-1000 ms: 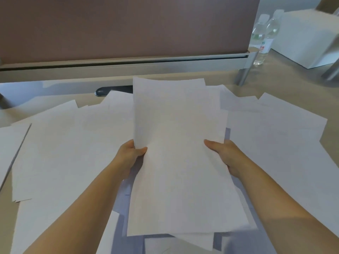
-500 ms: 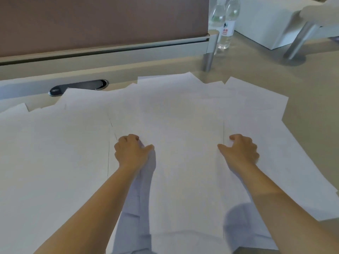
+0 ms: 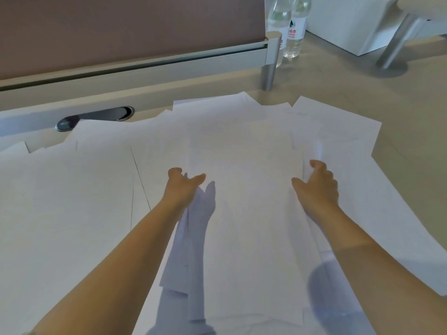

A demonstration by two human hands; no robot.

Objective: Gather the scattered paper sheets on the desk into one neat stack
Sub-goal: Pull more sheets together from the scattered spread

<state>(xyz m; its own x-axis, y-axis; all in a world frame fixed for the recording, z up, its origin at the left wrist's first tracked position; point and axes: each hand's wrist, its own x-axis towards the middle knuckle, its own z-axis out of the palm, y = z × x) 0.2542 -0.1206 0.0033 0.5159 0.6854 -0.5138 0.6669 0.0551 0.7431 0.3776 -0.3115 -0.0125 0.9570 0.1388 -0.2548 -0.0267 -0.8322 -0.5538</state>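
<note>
A pile of white paper sheets (image 3: 244, 213) lies lengthwise in front of me on top of other sheets. My left hand (image 3: 182, 187) grips its left edge, thumb over the top, and that edge is raised a little above its shadow. On the pile's right edge my right hand (image 3: 316, 184) has its thumb on the paper and its fingers curled round an upturned sheet edge. More loose sheets overlap across the desk on the left (image 3: 72, 189), on the right (image 3: 350, 141) and behind the pile (image 3: 217, 112).
A brown partition (image 3: 121, 32) on a silver rail with a metal post (image 3: 268, 76) closes the far side. Two water bottles (image 3: 296, 27), a white box (image 3: 350, 25) and a metal leg (image 3: 396, 39) stand at the far right. A dark cable slot (image 3: 96, 117) sits far left. Bare desk (image 3: 362, 88) shows right.
The pile, held tilted up a second ago, now lies down on the spread sheets. Both hands have shifted to its side edges, and the right fingers have curled up a sheet edge.
</note>
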